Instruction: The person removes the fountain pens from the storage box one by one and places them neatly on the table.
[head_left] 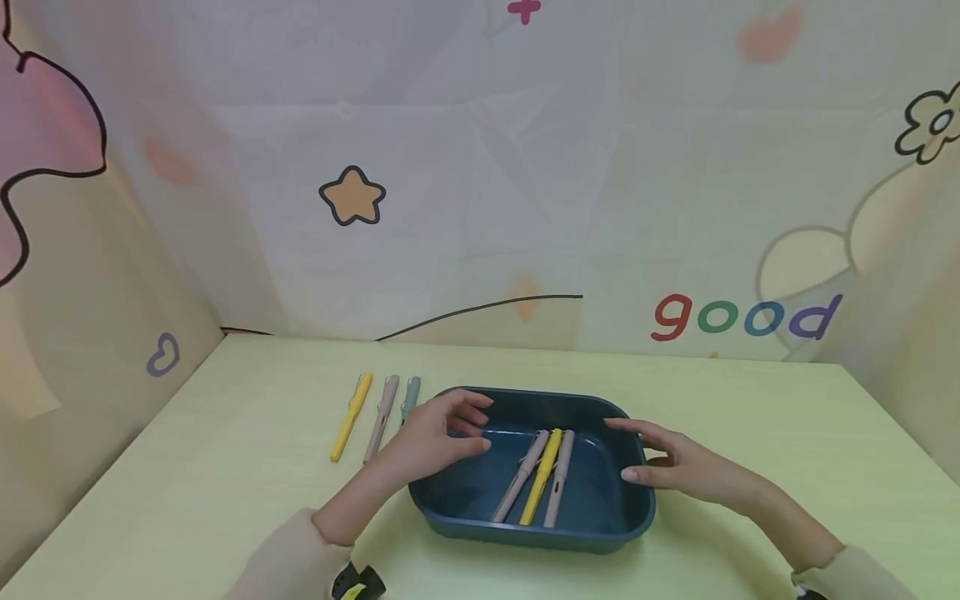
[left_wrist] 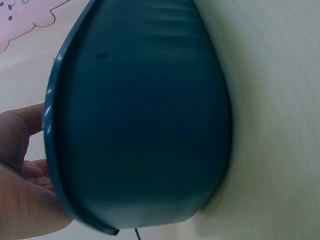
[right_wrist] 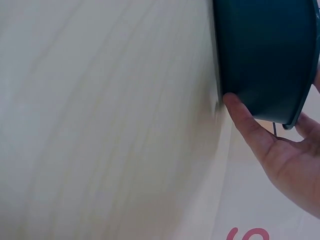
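While we look down from the head camera, we count six pens in all: three lie in a row on the pale green table (head_left: 225,467), left of the tray, namely a yellow pen (head_left: 351,416), a beige pen (head_left: 382,417) and a teal pen (head_left: 410,397) partly hidden behind our left hand. The other three lie side by side inside the one dark teal tray (head_left: 480,508): a beige pen in the tray (head_left: 521,476), a yellow pen in the tray (head_left: 542,476) and a second beige pen in the tray (head_left: 558,477). Our left hand (head_left: 438,433) is at the tray's left rim, fingers loosely spread over the edge and gripping nothing that we can see. Our right hand (head_left: 678,462) lies at the tray's right rim, fingers fairly straight, touching the wall. On the backdrop (head_left: 480,167) we read the word "good" (head_left: 742,315) in coloured letters.

From the left wrist camera, we see the tray's outer wall filling the picture, with the left hand's fingers relaxed just beside the rim; the pens are hidden.

From the right wrist camera, we see the right hand's thumb pressed against the tray's lower edge, palm unclenched, and the bare table beside it.
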